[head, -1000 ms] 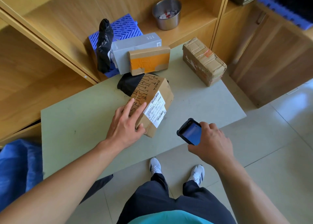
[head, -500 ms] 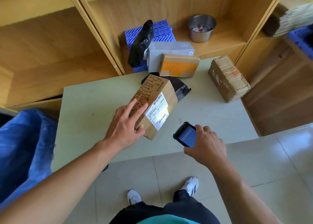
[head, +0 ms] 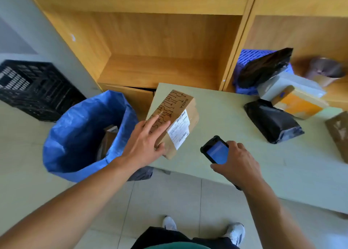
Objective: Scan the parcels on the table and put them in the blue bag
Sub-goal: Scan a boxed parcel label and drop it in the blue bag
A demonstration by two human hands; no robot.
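Left hand (head: 143, 147) grips box (head: 180, 105), fingers spread over top; right hand (head: 239, 165), just beside, curled round scanner (head: 216, 151).

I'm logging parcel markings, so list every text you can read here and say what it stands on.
"DADA": printed on the cardboard box held by the left hand.
On the shipping label of that box: barcodes and fine print, too small to read.
On the screen of the handheld scanner in the right hand: plain blue, no readable text.
Nothing else shows legible text.
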